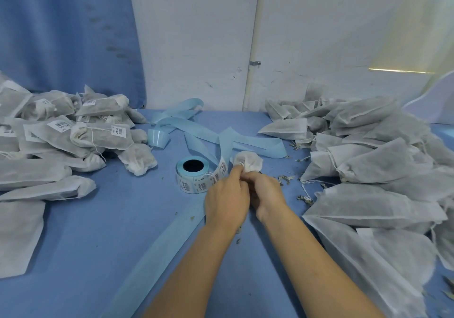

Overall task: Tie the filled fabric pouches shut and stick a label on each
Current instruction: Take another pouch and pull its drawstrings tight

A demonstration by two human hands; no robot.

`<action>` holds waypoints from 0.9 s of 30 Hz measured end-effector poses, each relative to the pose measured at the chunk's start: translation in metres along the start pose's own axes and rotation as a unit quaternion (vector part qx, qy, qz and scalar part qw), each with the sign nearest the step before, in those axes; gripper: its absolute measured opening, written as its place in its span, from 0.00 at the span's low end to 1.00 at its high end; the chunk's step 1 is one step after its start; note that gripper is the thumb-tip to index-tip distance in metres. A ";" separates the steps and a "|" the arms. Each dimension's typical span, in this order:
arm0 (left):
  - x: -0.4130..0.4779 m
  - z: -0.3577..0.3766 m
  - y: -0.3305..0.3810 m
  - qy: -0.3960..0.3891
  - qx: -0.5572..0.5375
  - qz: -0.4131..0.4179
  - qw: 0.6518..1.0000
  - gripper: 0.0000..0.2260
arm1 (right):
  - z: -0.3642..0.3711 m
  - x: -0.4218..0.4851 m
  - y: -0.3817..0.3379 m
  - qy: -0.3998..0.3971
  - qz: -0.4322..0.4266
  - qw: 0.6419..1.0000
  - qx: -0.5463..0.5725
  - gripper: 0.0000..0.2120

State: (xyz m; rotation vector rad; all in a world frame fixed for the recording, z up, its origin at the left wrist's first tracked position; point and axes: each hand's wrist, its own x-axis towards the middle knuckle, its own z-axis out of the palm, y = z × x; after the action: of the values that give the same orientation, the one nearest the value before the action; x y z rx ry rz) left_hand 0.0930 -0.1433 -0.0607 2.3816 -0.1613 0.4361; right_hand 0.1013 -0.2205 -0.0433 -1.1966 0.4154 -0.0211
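- Our left hand (227, 195) and right hand (266, 193) meet knuckle to knuckle above the blue cloth-covered worktop (98, 231). Both grips are narrow, with the fingers curled in tight.
- Between them we pinch the neck of a small white non-woven fabric pouch (248, 162). Its gathered top fans out just beyond the fingertips, and the filled body is hidden under the hands.
- A thin white drawstring (208, 174) runs out from the left grip and crosses the roll beside it.
- Just left of the left grip lies a roll of white barcode labels on pale blue backing (192, 179), flat on the worktop with its hollow core facing up.
- Beyond both grips, a loose pale blue backing strip (208, 131) loops and folds over itself.
- Well off to the left of the grips is a heap of tied grey-white pouches with barcode labels (73, 131).
- To the right of the right grip is a bigger heap of grey-white pouches with flat mouths and no labels showing (368, 170).
- Crumbs of dried leaf (285, 179) lie scattered just right of the right grip.
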 end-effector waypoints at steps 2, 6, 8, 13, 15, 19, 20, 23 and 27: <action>0.000 -0.001 0.000 -0.006 -0.022 -0.013 1.000 0.17 | 0.001 -0.001 0.003 -0.002 -0.008 1.000 0.001 0.07; -0.007 -0.001 -0.003 -0.009 -0.125 -0.026 0.992 0.18 | 0.000 0.001 0.007 -0.037 -0.028 0.999 0.019 0.06; -0.007 -0.002 -0.004 0.000 -0.171 -0.049 0.984 0.18 | -0.004 0.002 0.008 -0.054 -0.038 0.997 0.044 0.07; -0.009 -0.004 -0.003 0.035 -0.152 -0.040 0.987 0.07 | -0.017 0.008 0.008 -0.110 -0.047 0.988 0.098 0.10; -0.010 -0.005 -0.003 0.047 -0.128 -0.027 0.990 0.06 | -0.021 0.009 0.009 -0.130 -0.047 0.983 0.123 0.10; -0.008 -0.007 -0.005 0.051 -0.061 -0.011 0.997 0.09 | -0.025 0.010 0.007 -0.137 -0.044 0.977 0.157 0.10; -0.008 -0.007 -0.005 0.045 -0.053 -0.005 0.998 0.09 | -0.025 0.010 0.006 -0.125 -0.052 0.979 0.151 0.11; -0.008 -0.007 -0.007 0.033 -0.047 0.010 0.998 0.09 | -0.021 0.008 0.006 -0.049 -0.144 0.988 0.018 0.12; -0.008 -0.006 -0.006 0.031 0.018 0.029 0.999 0.11 | -0.020 0.005 0.010 0.063 -0.299 0.908 -0.288 0.14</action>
State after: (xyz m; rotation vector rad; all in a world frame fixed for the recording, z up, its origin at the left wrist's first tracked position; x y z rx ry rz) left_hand 0.0857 -0.1352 -0.0632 2.4009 -0.1947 0.5448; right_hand 0.0978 -0.2359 -0.0605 -1.8822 0.1493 -0.5415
